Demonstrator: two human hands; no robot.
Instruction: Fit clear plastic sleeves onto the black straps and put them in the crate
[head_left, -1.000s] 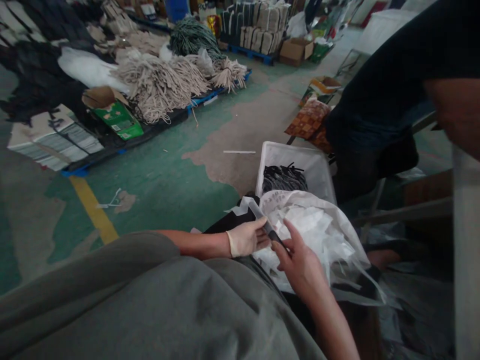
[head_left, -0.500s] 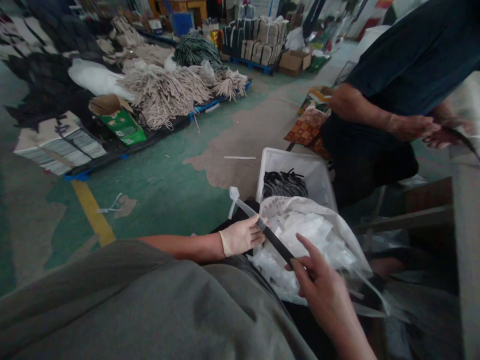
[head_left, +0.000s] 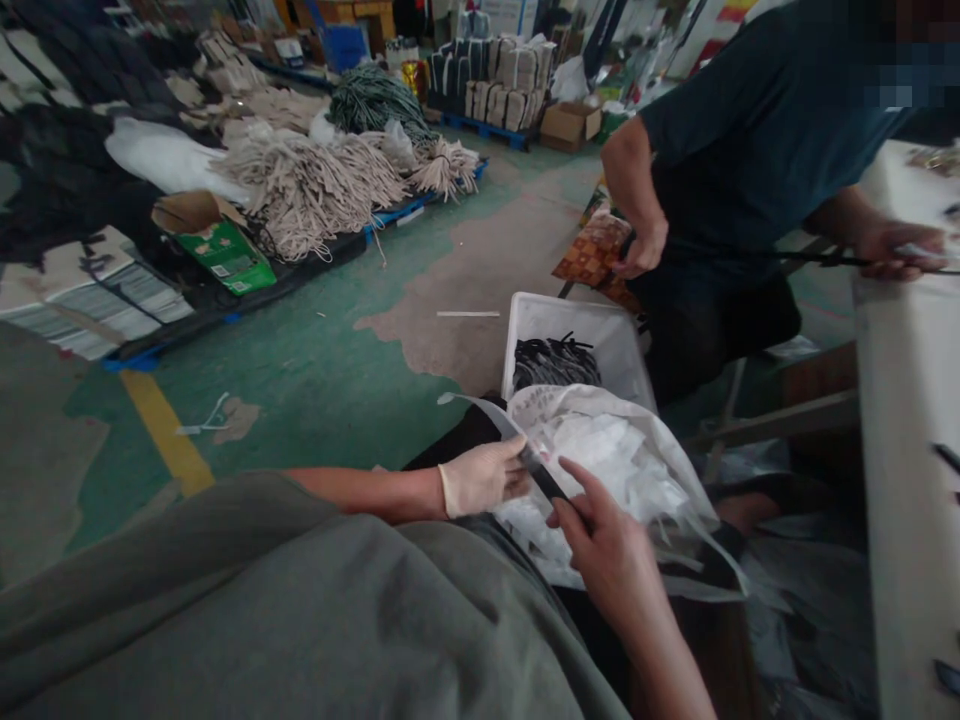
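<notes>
left hand (head_left: 484, 478); right hand (head_left: 611, 535) – both on flat black strip (head_left: 547, 480); crumpled plastic (head_left: 606, 452)

Dim, flat indoor light fills the view, with muted color overall. The tabletop (head_left: 907, 400) on the right is palest, while the near right area beneath it sinks into murky shadow. The white packets (head_left: 611, 460) catch a soft brightness without sharp glare. Fine detail is smeared throughout, the left side especially soft, and straight lines lean toward the edges. Blocky pixelation covers the upper right corner.
</notes>
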